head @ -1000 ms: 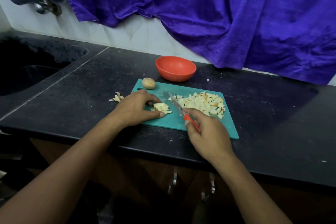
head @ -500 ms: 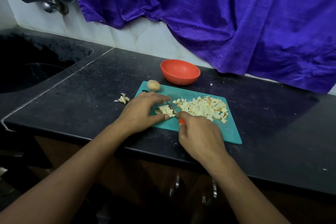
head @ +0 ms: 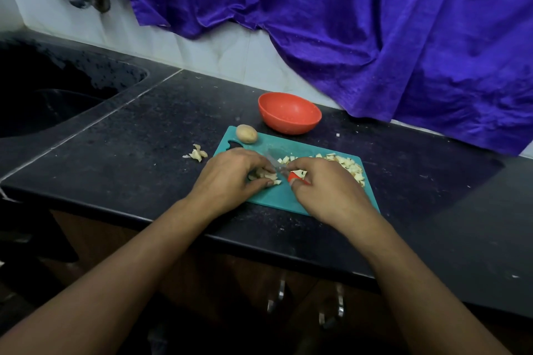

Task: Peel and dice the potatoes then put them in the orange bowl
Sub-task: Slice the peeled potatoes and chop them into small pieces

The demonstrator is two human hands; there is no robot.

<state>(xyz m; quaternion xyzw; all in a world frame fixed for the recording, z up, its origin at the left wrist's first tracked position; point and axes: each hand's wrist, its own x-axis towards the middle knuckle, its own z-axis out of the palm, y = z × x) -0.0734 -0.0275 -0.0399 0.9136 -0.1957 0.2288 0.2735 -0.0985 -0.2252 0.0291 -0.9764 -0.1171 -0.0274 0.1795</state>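
Counter: black speckled stone, front edge nearest, carrying a teal cutting board.
Right hand: the right hand has its fingers curled round the red handle of a knife; the blade points away and leftward.
Left hand: the left hand has bent fingers and thumb pinching potato strips against the board.
Deciding relation: the strips lie just left of the blade, with the fingertips close beside it. Their long axis is hidden under the fingers, so I cannot tell it. The next cut likely lands tight to those fingertips.
Diced pile: the diced pile lies on the board beyond the right hand, nearer that hand.
Whole potato: an unpeeled whole potato sits at the board's far left corner.
Orange bowl: the orange bowl stands just past the board's far edge and seems to hold no potato yet.
Backdrop: a purple cloth hangs over pale tiles.
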